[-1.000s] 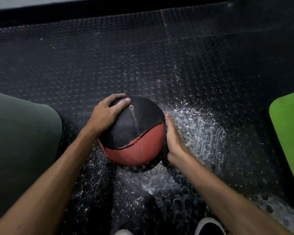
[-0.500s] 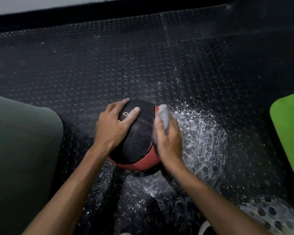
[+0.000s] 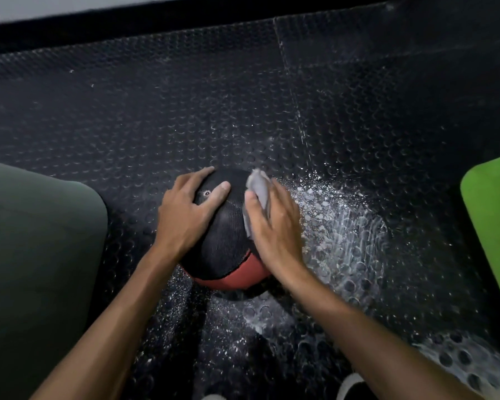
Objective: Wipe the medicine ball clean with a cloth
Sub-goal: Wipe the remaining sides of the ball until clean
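Head view, step: wiping under way, by my reading; the cloth (image 3: 257, 194) is on the upper right flank of the medicine ball (image 3: 225, 241).
Left hand (image 3: 185, 215): fingers spread and lying over the ball's top left, thumb pointing toward the cloth; it steadies the ball and curls round nothing.
Right hand (image 3: 274, 226): fingers fairly straight, pressing the cloth flat to the ball; thumb lies along the cloth's near edge, no clear pinch seen.
Ball, place: on the floor (image 3: 185, 111), between the two hands, directly ahead of the forearms.
Next move, judgement: sweep the cloth over the black panel, then roll the ball with the left hand to bring up the red panel; firm pressure needed, as the weave would hold dust.
Ball, make: round, black woven-looking panel above, smooth red panel below, small valve by the left thumb.
Cloth, make: pale grey, soft, bunched.
Floor, make: black rubber, round studs, wet splash marks right of the right hand.
Green mat (image 3: 494, 220): far right, well apart from the right hand.
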